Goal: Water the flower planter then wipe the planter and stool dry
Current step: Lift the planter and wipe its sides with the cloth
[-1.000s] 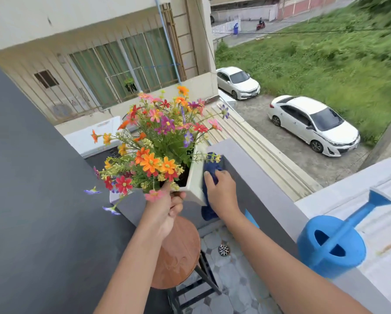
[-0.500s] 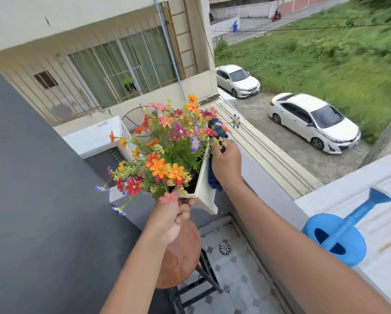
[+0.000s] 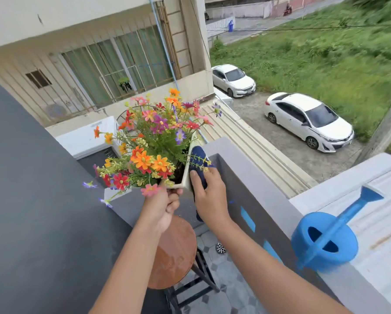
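A white planter [image 3: 187, 175] full of orange, red, pink and purple flowers [image 3: 155, 141] is held up in the air above a round brown wooden stool [image 3: 174, 252]. My left hand [image 3: 161, 206] grips the planter's near corner from below. My right hand [image 3: 209, 198] presses a dark blue cloth [image 3: 196, 158] flat against the planter's right side wall. The stool's seat shows wet patches. Most of the planter's body is hidden behind the flowers and my hands.
A blue watering can [image 3: 326, 241] stands on the grey balcony ledge [image 3: 253, 175] at the right. A dark grey wall [image 3: 31, 200] closes the left. Below is a tiled floor with a drain [image 3: 220, 248]. Two white cars are parked far below.
My right hand with the cloth slid up the planter's right side, then back down toward the near corner. My left hand kept holding the planter, which shifted slightly.
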Demonstrator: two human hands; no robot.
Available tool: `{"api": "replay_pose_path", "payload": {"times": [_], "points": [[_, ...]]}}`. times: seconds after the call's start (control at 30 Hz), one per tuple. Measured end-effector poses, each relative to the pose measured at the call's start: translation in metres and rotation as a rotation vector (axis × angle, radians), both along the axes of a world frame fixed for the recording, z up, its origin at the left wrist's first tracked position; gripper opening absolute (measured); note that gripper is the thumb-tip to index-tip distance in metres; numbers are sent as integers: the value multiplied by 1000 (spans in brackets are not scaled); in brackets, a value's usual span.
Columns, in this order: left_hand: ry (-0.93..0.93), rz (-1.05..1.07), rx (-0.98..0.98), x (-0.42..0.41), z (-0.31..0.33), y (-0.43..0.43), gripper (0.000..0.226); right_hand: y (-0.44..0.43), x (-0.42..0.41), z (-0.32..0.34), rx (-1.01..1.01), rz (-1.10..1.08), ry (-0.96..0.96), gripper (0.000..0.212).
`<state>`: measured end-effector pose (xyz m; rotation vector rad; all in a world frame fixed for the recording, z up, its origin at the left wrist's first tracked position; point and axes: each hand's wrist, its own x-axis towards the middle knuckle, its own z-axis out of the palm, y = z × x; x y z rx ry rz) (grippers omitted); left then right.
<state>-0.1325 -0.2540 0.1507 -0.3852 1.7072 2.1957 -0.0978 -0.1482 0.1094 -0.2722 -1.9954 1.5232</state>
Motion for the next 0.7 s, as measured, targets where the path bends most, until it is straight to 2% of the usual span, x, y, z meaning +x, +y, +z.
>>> {"api": "replay_pose_path", "payload": {"times": [0.13, 0.3, 0.4, 0.53, 0.63, 0.7], "points": [[0, -48, -9, -1, 1, -8, 23, -7, 21, -5, -72, 53, 69, 39], [-4, -129, -82, 3, 4, -17, 22, 14, 1, 12, -163, -14, 36, 26], [10, -176, -111, 0, 9, -27, 24, 39, -17, 31, -147, -27, 34, 24], [24, -223, -202, -8, 16, -41, 26, 76, -33, 50, -62, 64, -127, 35], [35, -238, -254, -10, 19, -49, 25, 93, -32, 65, -195, 268, -276, 35], [35, -246, -316, -9, 23, -52, 25, 101, -32, 69, -241, 317, -346, 30]]}}
